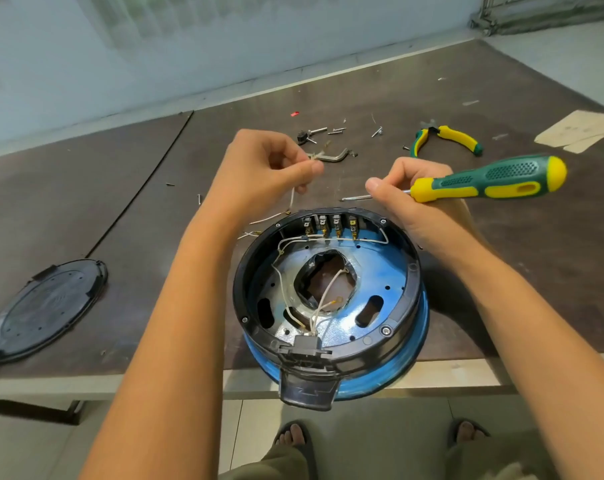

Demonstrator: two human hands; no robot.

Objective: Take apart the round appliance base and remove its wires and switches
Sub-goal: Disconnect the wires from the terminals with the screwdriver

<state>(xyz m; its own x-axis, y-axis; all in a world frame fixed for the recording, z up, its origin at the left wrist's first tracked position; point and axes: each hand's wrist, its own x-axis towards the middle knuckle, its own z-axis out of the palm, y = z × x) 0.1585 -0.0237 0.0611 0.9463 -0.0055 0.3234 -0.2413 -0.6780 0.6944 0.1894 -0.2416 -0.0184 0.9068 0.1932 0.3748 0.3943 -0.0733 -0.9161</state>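
Dark table (pixel 137 188), round base (pixel 387 271) at near edge, black cover (pixel 45 308) left, pliers (pixel 456 136), loose screws (pixel 337 130) beyond

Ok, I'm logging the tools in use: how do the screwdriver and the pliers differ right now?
The screwdriver is gripped in the right hand above the table; the pliers lie untouched on the table, farther back. The screwdriver has one thick, straight handle; the pliers have two slimmer, curved handles, spread apart. Both have green-and-yellow grips.
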